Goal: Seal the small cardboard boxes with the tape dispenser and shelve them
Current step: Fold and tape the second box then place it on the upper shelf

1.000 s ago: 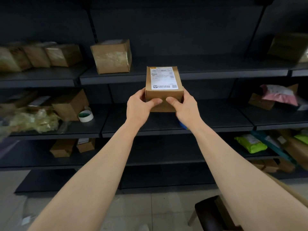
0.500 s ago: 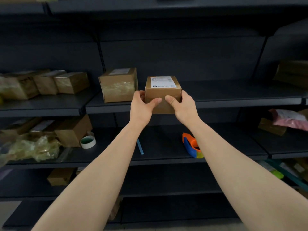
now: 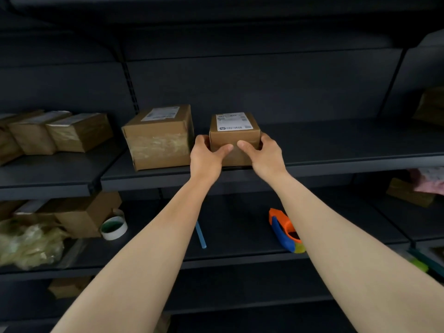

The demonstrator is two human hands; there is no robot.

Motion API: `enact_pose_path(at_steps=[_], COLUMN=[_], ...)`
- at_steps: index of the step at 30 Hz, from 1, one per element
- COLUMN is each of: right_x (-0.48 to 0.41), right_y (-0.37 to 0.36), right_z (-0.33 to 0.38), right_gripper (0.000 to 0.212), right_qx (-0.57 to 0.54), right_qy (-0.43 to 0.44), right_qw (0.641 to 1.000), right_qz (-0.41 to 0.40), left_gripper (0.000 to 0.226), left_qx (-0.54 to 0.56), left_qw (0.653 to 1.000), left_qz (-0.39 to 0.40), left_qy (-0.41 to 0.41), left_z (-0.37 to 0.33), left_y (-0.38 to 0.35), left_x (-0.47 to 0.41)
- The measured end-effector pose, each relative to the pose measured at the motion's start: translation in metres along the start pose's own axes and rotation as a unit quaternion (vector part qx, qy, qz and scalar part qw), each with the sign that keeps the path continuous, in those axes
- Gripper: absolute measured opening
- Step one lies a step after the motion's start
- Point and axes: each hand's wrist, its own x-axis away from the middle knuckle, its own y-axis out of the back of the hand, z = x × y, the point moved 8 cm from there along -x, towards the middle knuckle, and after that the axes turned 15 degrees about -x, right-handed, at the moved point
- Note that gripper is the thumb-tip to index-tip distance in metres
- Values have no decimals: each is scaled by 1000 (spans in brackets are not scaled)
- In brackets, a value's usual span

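Note:
A small cardboard box (image 3: 234,135) with a white label on top rests on the dark upper shelf (image 3: 336,162), near its front edge. My left hand (image 3: 207,158) grips its left side and my right hand (image 3: 265,156) grips its right side, both thumbs pressed on the front face. Just to its left stands a larger taped box (image 3: 158,138). One shelf lower, the orange and blue tape dispenser (image 3: 286,230) lies partly hidden behind my right forearm.
Several taped boxes (image 3: 60,132) line the upper shelf at the left. On the lower shelf sit a roll of tape (image 3: 113,228), a brown box (image 3: 81,213), crumpled plastic (image 3: 26,243) and a blue stick (image 3: 200,234). More parcels (image 3: 418,186) lie at the right.
Both hands have carried the small box up and forward from in front of the shelves onto the upper shelf, beside the larger taped box. The view has tilted upward.

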Motion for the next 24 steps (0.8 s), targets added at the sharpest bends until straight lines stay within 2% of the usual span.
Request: enact_pose_path(at_steps=[15, 19, 24], right_x=[-37, -33, -15], right_y=[-9, -6, 9], right_z=[-20, -18, -2], right_gripper=[52, 53, 77], right_qx=[27, 20, 1], right_qy=[-7, 3, 39], right_qw=[1000, 1000, 998], right_qz=[-13, -17, -54], left_gripper=[51, 69, 66], left_qx=[1, 0, 2], left_qw=[1000, 1000, 998], left_qz=[1, -4, -47], left_qy=[6, 4, -51], left_z=[9, 5, -17], left_y=[-17, -13, 6], left_x=[-36, -32, -8])
